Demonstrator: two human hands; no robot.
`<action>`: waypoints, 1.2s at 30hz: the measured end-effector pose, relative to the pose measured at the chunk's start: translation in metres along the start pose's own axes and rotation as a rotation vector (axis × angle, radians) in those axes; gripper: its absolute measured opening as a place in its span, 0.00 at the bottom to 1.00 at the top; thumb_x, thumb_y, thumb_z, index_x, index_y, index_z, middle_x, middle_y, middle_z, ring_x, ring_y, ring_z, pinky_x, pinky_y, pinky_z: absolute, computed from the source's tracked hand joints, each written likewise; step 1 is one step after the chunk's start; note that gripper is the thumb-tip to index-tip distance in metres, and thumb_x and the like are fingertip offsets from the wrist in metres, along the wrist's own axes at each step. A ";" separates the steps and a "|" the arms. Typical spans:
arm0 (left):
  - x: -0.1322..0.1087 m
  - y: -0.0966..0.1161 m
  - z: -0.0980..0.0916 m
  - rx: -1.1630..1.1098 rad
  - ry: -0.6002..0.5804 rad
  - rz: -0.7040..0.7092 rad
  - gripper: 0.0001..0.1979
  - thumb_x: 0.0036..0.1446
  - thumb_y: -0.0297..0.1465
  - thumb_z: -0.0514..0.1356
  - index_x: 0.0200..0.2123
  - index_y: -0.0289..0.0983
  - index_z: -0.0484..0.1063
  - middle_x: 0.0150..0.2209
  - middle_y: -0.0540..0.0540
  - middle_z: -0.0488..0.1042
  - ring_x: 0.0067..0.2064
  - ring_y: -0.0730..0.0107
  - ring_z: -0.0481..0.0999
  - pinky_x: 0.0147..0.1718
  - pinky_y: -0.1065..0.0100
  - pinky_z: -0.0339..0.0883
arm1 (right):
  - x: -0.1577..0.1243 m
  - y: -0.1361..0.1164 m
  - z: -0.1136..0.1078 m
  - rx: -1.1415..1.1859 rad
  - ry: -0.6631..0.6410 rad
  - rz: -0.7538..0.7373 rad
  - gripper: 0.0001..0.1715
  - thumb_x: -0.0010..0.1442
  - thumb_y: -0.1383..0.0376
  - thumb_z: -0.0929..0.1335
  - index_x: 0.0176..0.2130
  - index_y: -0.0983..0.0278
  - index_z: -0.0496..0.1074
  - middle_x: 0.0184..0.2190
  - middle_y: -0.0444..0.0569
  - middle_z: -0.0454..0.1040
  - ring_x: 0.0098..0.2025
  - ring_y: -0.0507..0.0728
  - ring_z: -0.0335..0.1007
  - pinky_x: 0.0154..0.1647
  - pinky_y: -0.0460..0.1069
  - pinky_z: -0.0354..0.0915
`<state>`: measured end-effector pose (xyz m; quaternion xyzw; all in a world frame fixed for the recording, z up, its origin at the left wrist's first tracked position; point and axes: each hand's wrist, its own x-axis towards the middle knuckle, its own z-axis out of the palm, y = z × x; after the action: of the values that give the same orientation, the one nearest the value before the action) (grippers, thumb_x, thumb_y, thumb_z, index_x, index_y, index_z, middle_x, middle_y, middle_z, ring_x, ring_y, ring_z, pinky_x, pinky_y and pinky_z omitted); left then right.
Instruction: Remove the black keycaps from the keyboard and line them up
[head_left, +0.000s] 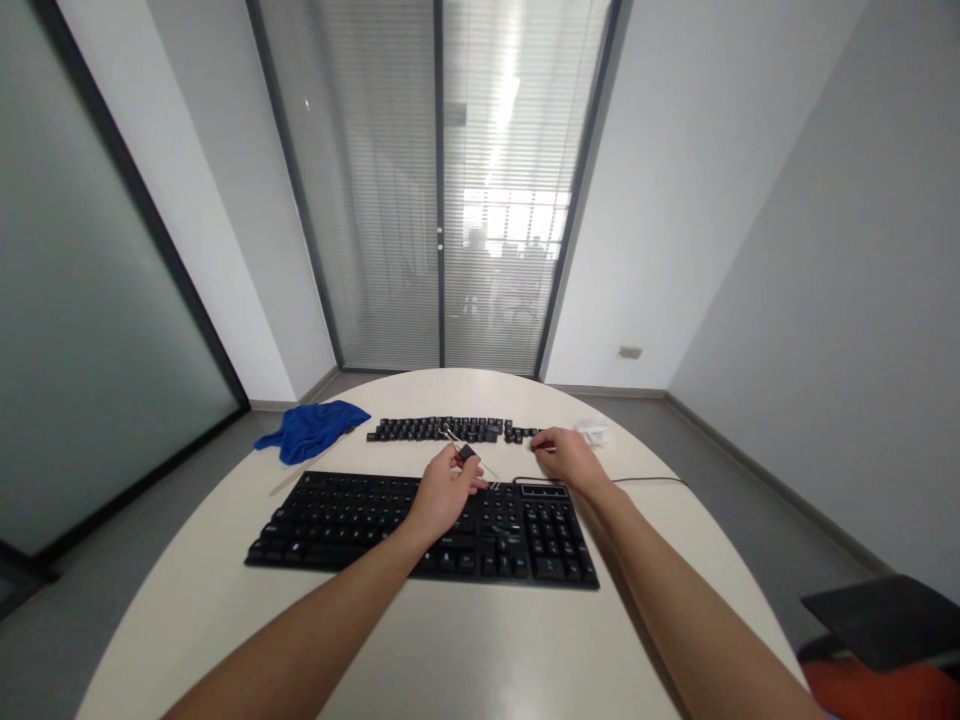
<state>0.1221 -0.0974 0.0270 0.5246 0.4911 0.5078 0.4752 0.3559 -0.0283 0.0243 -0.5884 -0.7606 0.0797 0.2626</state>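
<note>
A black keyboard point(352, 520) lies on the round white table point(450, 640) in front of me. Beyond it, loose black keycaps point(435, 430) are laid out in rows. My left hand point(442, 490) hovers above the keyboard's upper middle and pinches a thin wire keycap puller with a black keycap point(468, 452) in it. My right hand point(566, 455) rests past the keyboard's right end, fingertips closed on a keycap at the right end of the loose rows.
A blue cloth point(315, 428) lies at the table's far left. Something small and white point(592, 432) sits beyond my right hand. The keyboard cable point(652, 480) runs off to the right. A dark chair point(885, 620) stands at the lower right. Glass doors with blinds face me.
</note>
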 end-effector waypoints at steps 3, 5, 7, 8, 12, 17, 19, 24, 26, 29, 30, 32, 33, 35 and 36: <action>0.000 -0.002 0.000 0.012 -0.019 0.017 0.10 0.57 0.35 0.62 0.35 0.34 0.67 0.30 0.47 0.74 0.28 0.69 0.80 0.25 0.74 0.70 | 0.001 0.001 0.003 0.017 -0.005 0.020 0.17 0.52 0.73 0.67 0.41 0.65 0.79 0.39 0.51 0.81 0.41 0.57 0.78 0.44 0.46 0.69; 0.000 -0.003 -0.001 0.015 -0.035 0.028 0.11 0.56 0.36 0.62 0.35 0.34 0.67 0.30 0.47 0.75 0.28 0.68 0.80 0.25 0.74 0.69 | 0.001 0.000 0.005 0.026 -0.004 0.019 0.17 0.52 0.73 0.67 0.42 0.65 0.79 0.39 0.51 0.81 0.41 0.57 0.78 0.45 0.47 0.69; 0.000 -0.004 -0.001 0.020 -0.047 0.029 0.11 0.56 0.36 0.62 0.35 0.34 0.67 0.31 0.47 0.75 0.29 0.68 0.81 0.25 0.74 0.68 | 0.001 0.001 0.006 0.046 -0.004 0.007 0.17 0.53 0.72 0.67 0.42 0.65 0.79 0.40 0.51 0.81 0.41 0.57 0.78 0.46 0.47 0.70; 0.000 -0.005 -0.001 0.026 -0.050 0.028 0.11 0.57 0.36 0.62 0.35 0.34 0.67 0.31 0.47 0.75 0.29 0.68 0.81 0.25 0.75 0.68 | 0.001 0.001 0.006 0.058 -0.005 0.003 0.16 0.54 0.72 0.67 0.42 0.65 0.79 0.40 0.51 0.81 0.41 0.57 0.78 0.46 0.47 0.70; 0.000 -0.005 -0.001 0.050 -0.060 0.034 0.09 0.58 0.35 0.60 0.35 0.34 0.66 0.32 0.47 0.74 0.29 0.69 0.81 0.25 0.74 0.68 | 0.001 0.006 0.009 0.079 0.002 -0.006 0.16 0.54 0.73 0.67 0.42 0.64 0.78 0.39 0.50 0.81 0.41 0.57 0.78 0.46 0.48 0.70; -0.001 -0.004 0.000 0.073 -0.082 0.047 0.09 0.59 0.35 0.59 0.34 0.35 0.66 0.31 0.47 0.75 0.30 0.68 0.81 0.25 0.74 0.67 | 0.002 0.011 0.012 0.094 0.047 -0.051 0.15 0.54 0.73 0.67 0.41 0.64 0.78 0.40 0.50 0.80 0.42 0.56 0.76 0.46 0.48 0.70; -0.002 -0.003 0.000 0.082 -0.092 0.052 0.09 0.59 0.35 0.59 0.34 0.35 0.65 0.31 0.47 0.75 0.30 0.68 0.81 0.25 0.74 0.66 | 0.002 0.010 0.011 0.098 0.054 -0.052 0.14 0.54 0.72 0.68 0.41 0.64 0.78 0.40 0.50 0.80 0.41 0.56 0.76 0.45 0.47 0.70; -0.002 -0.004 -0.001 0.089 -0.097 0.053 0.10 0.59 0.36 0.59 0.33 0.35 0.65 0.31 0.46 0.76 0.30 0.68 0.81 0.25 0.74 0.66 | -0.001 0.006 0.006 0.061 0.040 -0.021 0.10 0.55 0.67 0.68 0.36 0.64 0.79 0.38 0.50 0.79 0.37 0.56 0.76 0.41 0.46 0.69; -0.002 -0.004 -0.001 0.085 -0.097 0.056 0.10 0.58 0.36 0.59 0.33 0.35 0.65 0.31 0.46 0.76 0.30 0.68 0.81 0.25 0.74 0.66 | -0.001 0.005 0.005 0.033 0.035 -0.026 0.09 0.55 0.68 0.67 0.34 0.64 0.79 0.37 0.50 0.79 0.37 0.55 0.75 0.41 0.46 0.68; -0.002 -0.004 -0.001 0.081 -0.096 0.054 0.11 0.58 0.37 0.59 0.33 0.35 0.66 0.32 0.45 0.76 0.30 0.67 0.81 0.25 0.74 0.66 | -0.002 0.004 0.004 0.007 0.034 -0.058 0.10 0.55 0.69 0.67 0.33 0.64 0.79 0.36 0.49 0.79 0.38 0.55 0.75 0.41 0.45 0.67; -0.001 -0.005 -0.001 0.081 -0.097 0.055 0.11 0.58 0.37 0.60 0.33 0.35 0.66 0.32 0.45 0.76 0.30 0.67 0.81 0.26 0.73 0.67 | -0.001 0.004 0.005 0.001 0.037 -0.065 0.10 0.55 0.69 0.67 0.33 0.63 0.79 0.36 0.49 0.79 0.38 0.55 0.75 0.41 0.45 0.67; -0.001 -0.005 -0.001 0.081 -0.097 0.062 0.11 0.58 0.37 0.60 0.33 0.35 0.66 0.31 0.45 0.76 0.29 0.67 0.81 0.27 0.73 0.68 | -0.001 0.003 0.005 -0.006 0.039 -0.071 0.10 0.56 0.68 0.67 0.33 0.64 0.79 0.36 0.49 0.79 0.37 0.55 0.75 0.40 0.44 0.67; -0.001 -0.006 -0.001 0.081 -0.097 0.064 0.11 0.58 0.37 0.60 0.34 0.35 0.66 0.31 0.45 0.76 0.29 0.68 0.81 0.27 0.73 0.68 | -0.001 0.003 0.005 -0.008 0.037 -0.071 0.10 0.56 0.68 0.67 0.33 0.64 0.79 0.36 0.49 0.79 0.37 0.55 0.75 0.40 0.44 0.67; -0.001 -0.006 -0.001 0.085 -0.098 0.070 0.11 0.58 0.37 0.59 0.34 0.35 0.66 0.32 0.45 0.76 0.29 0.68 0.81 0.27 0.73 0.68 | 0.000 0.002 0.006 -0.012 0.033 -0.071 0.10 0.56 0.68 0.67 0.33 0.64 0.79 0.36 0.49 0.79 0.36 0.54 0.75 0.39 0.44 0.66; -0.002 -0.006 -0.001 0.085 -0.099 0.072 0.11 0.58 0.37 0.60 0.34 0.35 0.66 0.32 0.45 0.77 0.29 0.68 0.81 0.27 0.73 0.68 | 0.000 0.002 0.006 -0.015 0.033 -0.072 0.10 0.57 0.68 0.67 0.33 0.64 0.79 0.36 0.49 0.79 0.36 0.54 0.74 0.39 0.44 0.66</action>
<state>0.1210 -0.0985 0.0213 0.5863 0.4689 0.4766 0.4575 0.3546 -0.0270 0.0186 -0.5640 -0.7772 0.0547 0.2735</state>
